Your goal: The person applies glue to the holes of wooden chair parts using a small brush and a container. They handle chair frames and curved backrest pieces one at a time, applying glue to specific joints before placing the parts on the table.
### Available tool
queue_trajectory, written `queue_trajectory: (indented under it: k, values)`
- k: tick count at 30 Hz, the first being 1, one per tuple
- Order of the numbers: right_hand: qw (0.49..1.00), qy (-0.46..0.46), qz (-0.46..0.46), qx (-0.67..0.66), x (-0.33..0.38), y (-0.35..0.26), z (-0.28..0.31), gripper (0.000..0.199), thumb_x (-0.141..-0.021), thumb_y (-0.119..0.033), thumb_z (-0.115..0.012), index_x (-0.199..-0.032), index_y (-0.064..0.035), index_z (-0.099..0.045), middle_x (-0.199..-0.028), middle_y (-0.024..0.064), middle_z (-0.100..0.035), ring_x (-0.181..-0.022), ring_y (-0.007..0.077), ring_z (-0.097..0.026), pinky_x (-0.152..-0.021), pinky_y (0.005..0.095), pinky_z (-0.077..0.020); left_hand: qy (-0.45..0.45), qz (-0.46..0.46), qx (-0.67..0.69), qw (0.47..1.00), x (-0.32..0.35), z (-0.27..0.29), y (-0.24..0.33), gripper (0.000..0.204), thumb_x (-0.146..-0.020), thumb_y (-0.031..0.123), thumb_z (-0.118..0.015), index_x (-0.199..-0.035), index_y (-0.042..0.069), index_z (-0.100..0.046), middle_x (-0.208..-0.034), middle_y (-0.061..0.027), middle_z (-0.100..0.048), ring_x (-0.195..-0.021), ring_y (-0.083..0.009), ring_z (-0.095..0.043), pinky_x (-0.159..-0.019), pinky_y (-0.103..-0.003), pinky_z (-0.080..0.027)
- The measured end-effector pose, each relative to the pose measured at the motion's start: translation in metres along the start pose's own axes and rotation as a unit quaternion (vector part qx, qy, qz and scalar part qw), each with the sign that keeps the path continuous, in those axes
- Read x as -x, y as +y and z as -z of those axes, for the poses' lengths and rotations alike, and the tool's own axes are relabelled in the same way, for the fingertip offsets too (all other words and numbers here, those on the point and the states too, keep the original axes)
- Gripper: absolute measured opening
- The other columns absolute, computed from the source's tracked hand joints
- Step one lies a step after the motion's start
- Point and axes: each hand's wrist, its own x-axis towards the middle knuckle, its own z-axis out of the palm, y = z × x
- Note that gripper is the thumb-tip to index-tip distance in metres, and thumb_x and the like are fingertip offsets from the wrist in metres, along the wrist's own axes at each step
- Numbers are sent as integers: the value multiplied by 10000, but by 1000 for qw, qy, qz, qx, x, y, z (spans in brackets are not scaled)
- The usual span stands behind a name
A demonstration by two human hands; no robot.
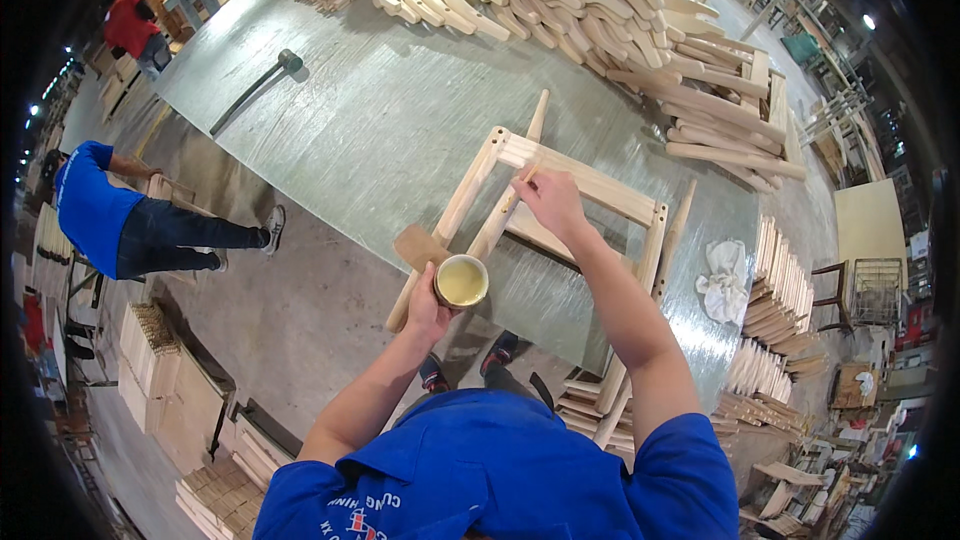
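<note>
Left hand (430, 302) grasping cup (461, 282) of pale-yellow liquid. Right hand (552, 198) pinching slim stick (529, 174) at wooden frame (590, 180); frame flat on desk (370, 130), one leg overhanging near edge. White cloth (722, 280) to its right.

The shiny grey-green flat surface (365, 145) has lots of room to reach across between the long black mallet (250, 96) and the pale wooden frame with straight bars (605, 187). Past that, a big heap of pale, curvy wood pieces (590, 0) blocks the far side. A crumpled white cloth (722, 282) lies right of the frame. The left hand (430, 302), with a round cup of yellow paste (462, 282), blocks the near left.
</note>
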Motion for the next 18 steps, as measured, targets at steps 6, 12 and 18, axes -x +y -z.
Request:
queue_trajectory:
  k: [6,12,18]
  values:
    - [995,-15,67,76,16,4,10,114,-840,-192,-583,-760,-110,-585,-725,73,-615,-729,271,-591,-711,386,-412,-24,38,-27,999,8,-16,10,502,-984,438,-280,-1233,46,-471,-1191,-126,-571,-1048,-283,-593,-871,-466,-505]
    - [981,60,26,-185,58,-66,52,48,-809,-61,-651,-840,-38,-623,-793,48,-643,-788,151,-617,-733,292,-476,2,-97,-31,995,8,-20,36,348,-980,353,-388,-1148,67,-491,-1057,-80,-605,-926,-183,-625,-711,-332,-543]
    - [949,179,-67,-249,103,-90,49,138,-862,-132,-638,-825,-6,-595,-704,48,-639,-674,93,-591,-640,247,-471,-61,-185,-132,972,20,-65,60,357,-977,377,-408,-1163,79,-478,-1017,-48,-606,-810,-119,-620,-599,-236,-512]
